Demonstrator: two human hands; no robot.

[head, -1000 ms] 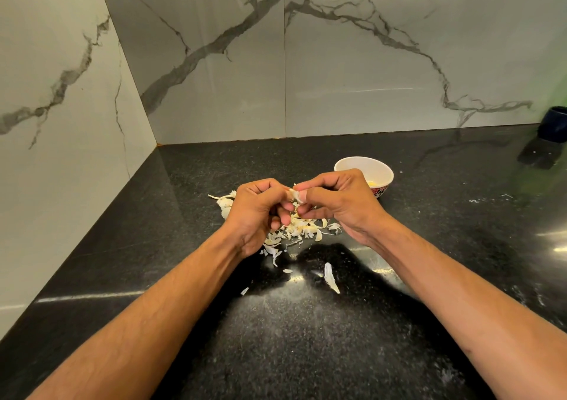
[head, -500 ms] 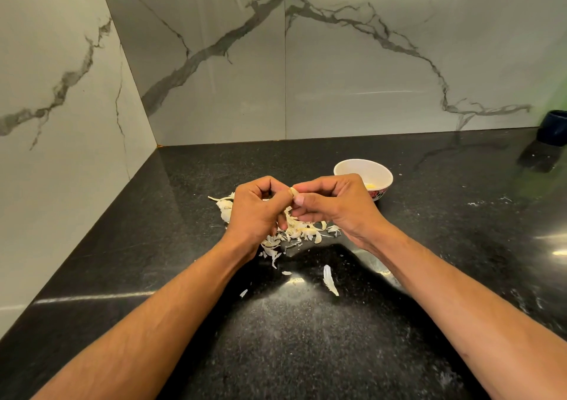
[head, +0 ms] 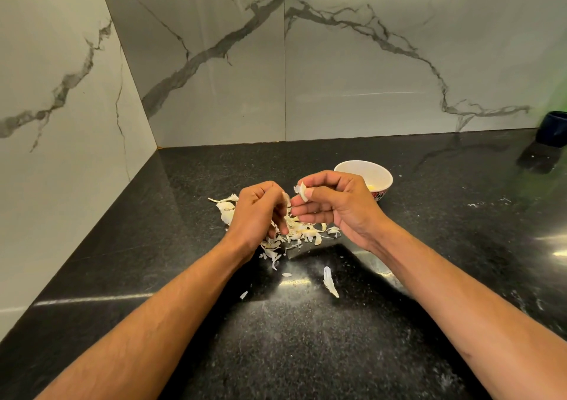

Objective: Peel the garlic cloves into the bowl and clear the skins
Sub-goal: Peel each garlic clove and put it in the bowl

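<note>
Two bare hands at frame centre over a speckled black stone countertop (head: 306, 353). Right hand (head: 334, 206) pinching one pale, partly peeled garlic clove (head: 302, 191) between thumb and forefinger, a flake of skin curling off its left side. Left hand (head: 256, 215) just beside it, fingers curled downward and blurred; impossible to tell whether anything is pinched there. One heap of white papery garlic skins (head: 300, 234) on the counter under and between both hands, partly covered by the left. Three loose skin flakes lower down, the largest a long white sliver (head: 330, 281). One small white ceramic bowl (head: 372, 174) right of centre, its near left side hidden by the right hand, a bit of yellow showing inside. One dark blue vessel (head: 555, 129) cut off at the right edge, shape unclear.
</note>
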